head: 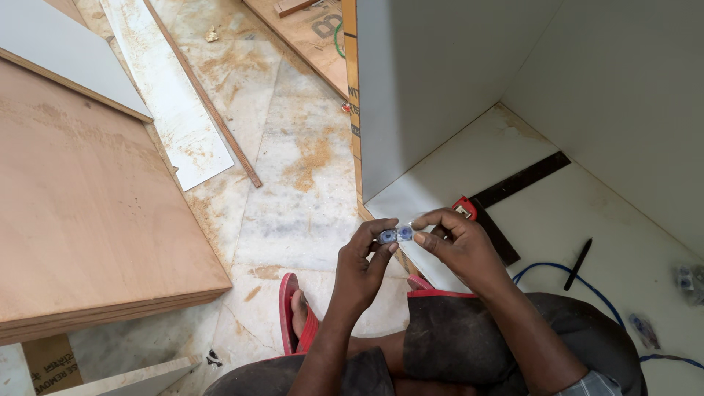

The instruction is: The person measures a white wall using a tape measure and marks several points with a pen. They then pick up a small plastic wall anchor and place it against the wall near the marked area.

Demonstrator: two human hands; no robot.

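We held a small clear packet of blue-and-silver fittings (397, 234) between both hands, just above the front edge of the white cabinet panel (557, 220). Our left hand (362, 262) pinched the packet's left end with thumb and fingertips, the other fingers curled in. Our right hand (456, 242) gripped the right end the same way, fingers closed over the plastic.

Behind our right hand, on the panel, lay a black steel square (522, 180) with a red-and-black tape measure (464, 208) touching its corner. To the right of that hand, also on the panel, lay a black pencil (578, 263), with a blue cable (587, 290) curving just beside it. More small packets (689, 281) sat near the panel's far right edge. Upright white boards (440, 66) rose from the panel's back and left side.

Off the panel's left edge, on the dusty marble floor (293, 169), our foot rested in a red sandal (290, 312). Further left of the panel lay a large plywood sheet (81, 213), with a thin wooden strip (209, 106) and a pale laminate offcut (172, 95) between it and the panel.
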